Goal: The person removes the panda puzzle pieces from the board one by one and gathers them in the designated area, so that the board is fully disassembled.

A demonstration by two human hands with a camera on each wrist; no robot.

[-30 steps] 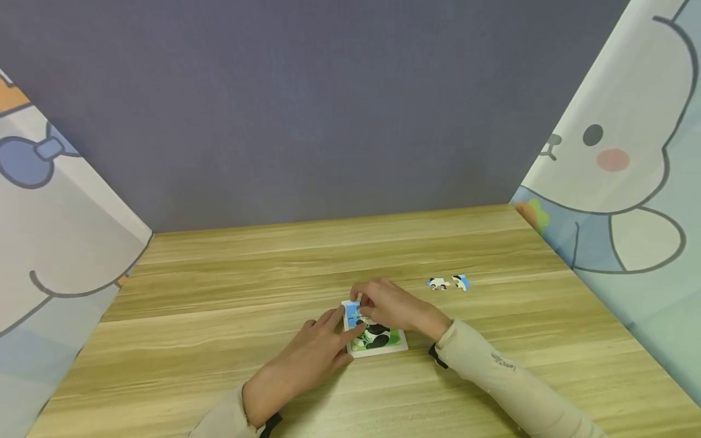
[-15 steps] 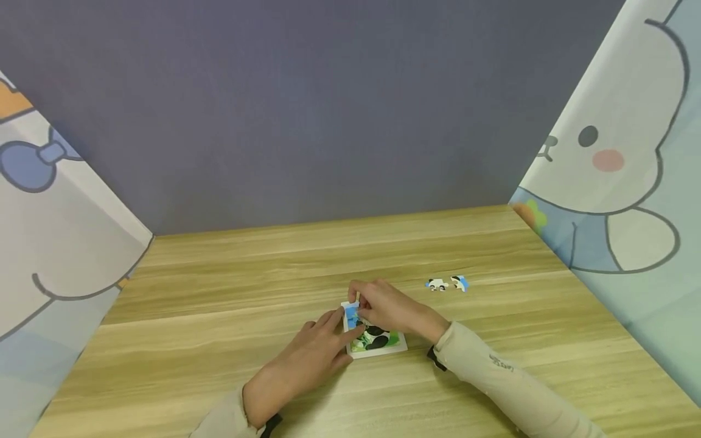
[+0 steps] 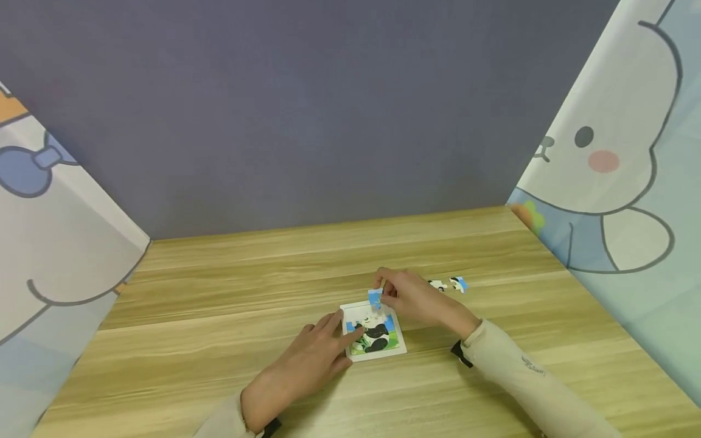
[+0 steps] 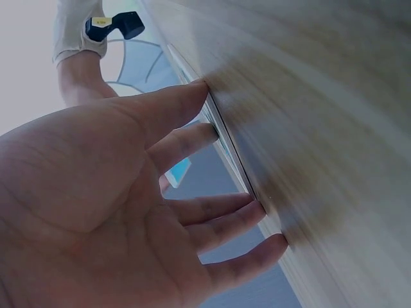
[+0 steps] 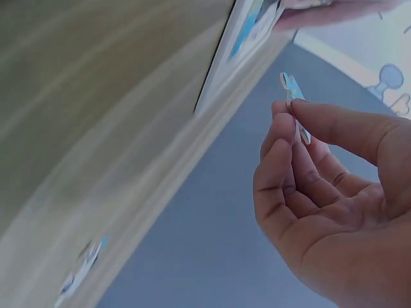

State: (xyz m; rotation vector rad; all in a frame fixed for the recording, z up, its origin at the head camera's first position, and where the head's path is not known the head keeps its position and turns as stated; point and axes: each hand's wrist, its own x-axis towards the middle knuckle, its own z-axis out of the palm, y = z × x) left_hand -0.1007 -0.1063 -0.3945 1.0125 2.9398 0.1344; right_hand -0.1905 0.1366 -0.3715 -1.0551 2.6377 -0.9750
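A white-framed jigsaw tray (image 3: pixel 391 353) lies on the table with a panda picture (image 3: pixel 379 344) partly filling it; bare white tray floor shows along its upper left. Spread fingers of my left hand (image 3: pixel 309 356) rest along the tray's left edge, the index finger reaching over the picture. The left wrist view shows that hand (image 4: pixel 122 186) with its fingertips at the tray's side. Just above the tray's far edge, my right hand (image 3: pixel 418 298) pinches a blue jigsaw piece (image 3: pixel 375 297) between thumb and fingers. In the right wrist view the piece (image 5: pixel 294 88) is held clear of the tray.
Two loose panda jigsaw pieces, one white-faced (image 3: pixel 438 284) and one with blue (image 3: pixel 458 284), lie on the wooden table (image 3: pixel 246 274) right of the tray. A grey panel (image 3: pixel 328 121) stands behind the table, with cartoon-printed panels on both sides.
My right hand has lifted the blue jigsaw piece from the tray's upper left and moved it right, uncovering white tray floor. The left hand has stayed at the tray's edge.
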